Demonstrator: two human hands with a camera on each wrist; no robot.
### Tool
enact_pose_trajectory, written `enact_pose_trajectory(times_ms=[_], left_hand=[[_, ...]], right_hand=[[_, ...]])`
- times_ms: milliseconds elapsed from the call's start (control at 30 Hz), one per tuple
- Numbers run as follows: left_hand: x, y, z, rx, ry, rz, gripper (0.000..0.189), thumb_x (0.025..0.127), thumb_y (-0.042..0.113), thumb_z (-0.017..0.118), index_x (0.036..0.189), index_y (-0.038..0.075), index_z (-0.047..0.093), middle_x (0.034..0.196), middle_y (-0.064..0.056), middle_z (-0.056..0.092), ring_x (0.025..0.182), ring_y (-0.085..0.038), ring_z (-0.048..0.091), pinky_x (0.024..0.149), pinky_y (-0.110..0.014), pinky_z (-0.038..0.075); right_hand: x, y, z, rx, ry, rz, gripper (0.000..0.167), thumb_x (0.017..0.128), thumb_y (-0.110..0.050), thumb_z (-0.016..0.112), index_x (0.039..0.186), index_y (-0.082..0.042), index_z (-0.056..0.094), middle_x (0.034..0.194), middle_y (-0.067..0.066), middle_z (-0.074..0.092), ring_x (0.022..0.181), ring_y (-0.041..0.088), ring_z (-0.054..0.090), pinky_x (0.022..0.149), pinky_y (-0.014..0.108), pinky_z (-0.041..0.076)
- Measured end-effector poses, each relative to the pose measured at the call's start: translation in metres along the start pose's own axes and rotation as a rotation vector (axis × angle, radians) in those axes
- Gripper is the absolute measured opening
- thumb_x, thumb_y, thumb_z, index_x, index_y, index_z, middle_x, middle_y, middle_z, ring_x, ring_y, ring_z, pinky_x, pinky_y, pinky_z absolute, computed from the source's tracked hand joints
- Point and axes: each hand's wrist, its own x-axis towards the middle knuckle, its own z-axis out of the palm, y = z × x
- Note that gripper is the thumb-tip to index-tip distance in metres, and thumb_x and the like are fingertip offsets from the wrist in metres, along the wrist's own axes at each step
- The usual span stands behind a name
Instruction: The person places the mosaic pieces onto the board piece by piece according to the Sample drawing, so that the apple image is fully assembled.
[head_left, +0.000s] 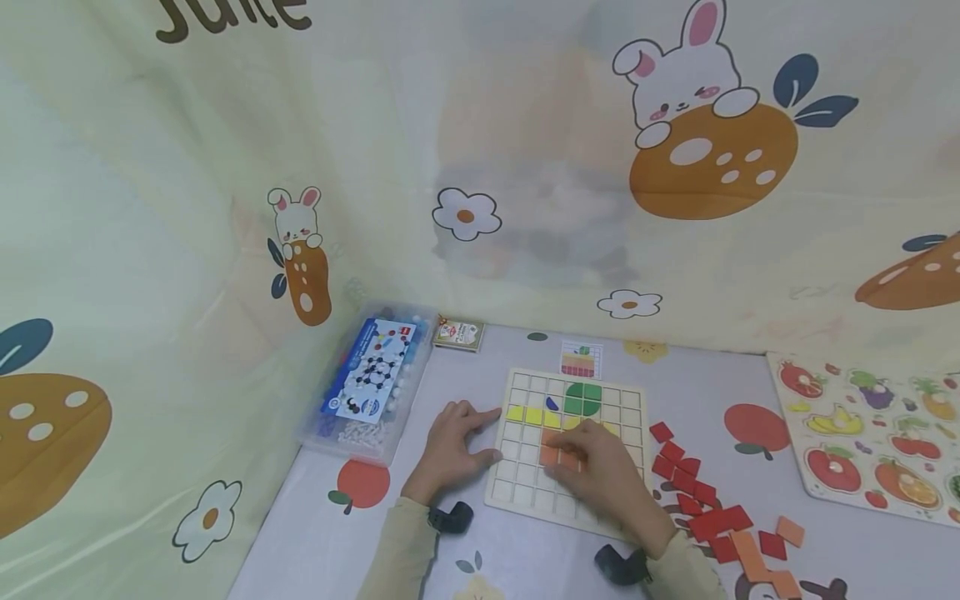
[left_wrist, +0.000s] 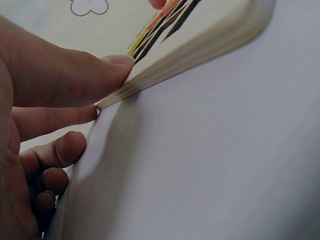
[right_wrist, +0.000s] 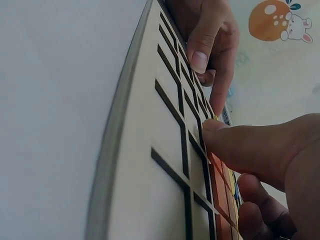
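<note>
A pale grid board (head_left: pixel 525 492) lies on the table, with yellow tiles (head_left: pixel 533 416), a green piece (head_left: pixel 582 399), a small blue piece (head_left: pixel 552 403) and orange tiles (head_left: pixel 551 456) set in its cells. My left hand (head_left: pixel 453 450) has its thumb and index fingertip at the board's left edge; in the left wrist view the thumb (left_wrist: pixel 70 77) touches that edge. Over the board's middle, my right hand (head_left: pixel 603 467) pinches at an orange tile, thumb and index finger close together. The right hand's fingers partly hide the tiles beneath.
Loose red tiles (head_left: pixel 684 481) and orange tiles (head_left: pixel 748 554) lie right of the board. Behind it is a picture card (head_left: pixel 581 360). A clear box (head_left: pixel 367 383) and a small box (head_left: pixel 459 334) stand back left; a fruit puzzle board (head_left: pixel 862 450) lies right.
</note>
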Motion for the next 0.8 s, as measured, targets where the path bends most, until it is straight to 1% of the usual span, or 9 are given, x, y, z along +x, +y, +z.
enact_pose_trajectory(times_ms=[133,367,467,567,700,800], left_hand=[[0.0,0.001,-0.001,0.003,-0.003,0.001,0.063,0.083,0.031,0.082,0.144,0.029,0.068,0.096,0.008,0.05,0.094,-0.011,0.041,0.083,-0.032,0.035],[-0.001,0.003,-0.001,0.005,0.003,0.005,0.063,0.082,0.031,0.082,0.144,0.028,0.069,0.095,0.008,0.05,0.093,-0.011,0.04,0.083,-0.032,0.035],[-0.001,0.002,0.0,0.004,0.003,0.008,0.063,0.083,0.032,0.082,0.144,0.028,0.068,0.095,0.008,0.05,0.093,-0.01,0.04,0.083,-0.032,0.035],[-0.001,0.002,0.0,-0.001,0.004,0.011,0.063,0.083,0.032,0.083,0.144,0.028,0.068,0.095,0.008,0.05,0.094,-0.01,0.04,0.082,-0.032,0.035],[-0.001,0.001,0.0,0.006,0.006,0.02,0.063,0.083,0.031,0.083,0.144,0.028,0.068,0.096,0.008,0.051,0.094,-0.01,0.04,0.082,-0.032,0.035],[-0.001,0.001,-0.002,0.013,0.008,0.024,0.063,0.083,0.03,0.083,0.144,0.028,0.068,0.096,0.008,0.051,0.094,-0.01,0.041,0.082,-0.032,0.035]], right_hand=[[0.0,0.002,0.0,-0.005,0.017,-0.008,0.035,0.083,-0.026,0.091,0.117,-0.022,0.083,0.1,-0.006,0.066,0.089,0.014,0.055,0.081,0.032,0.051],[0.0,0.004,0.0,-0.02,0.041,-0.038,0.027,0.085,-0.025,0.09,0.111,-0.021,0.084,0.093,-0.008,0.064,0.085,0.012,0.054,0.077,0.029,0.051],[0.0,0.005,0.0,-0.028,0.036,-0.041,0.025,0.085,-0.024,0.089,0.11,-0.023,0.084,0.091,-0.008,0.063,0.084,0.012,0.053,0.077,0.029,0.05],[0.0,0.007,-0.001,0.003,0.025,-0.031,0.024,0.087,-0.026,0.089,0.11,-0.024,0.084,0.092,-0.009,0.064,0.086,0.011,0.056,0.078,0.028,0.051],[-0.002,0.013,-0.01,0.077,0.034,-0.017,0.028,0.087,-0.03,0.089,0.113,-0.024,0.082,0.098,-0.009,0.07,0.089,0.01,0.063,0.08,0.026,0.056],[-0.007,0.02,-0.025,0.08,0.05,-0.012,0.031,0.085,-0.033,0.09,0.113,-0.021,0.082,0.102,-0.007,0.073,0.091,0.012,0.065,0.079,0.027,0.056]])
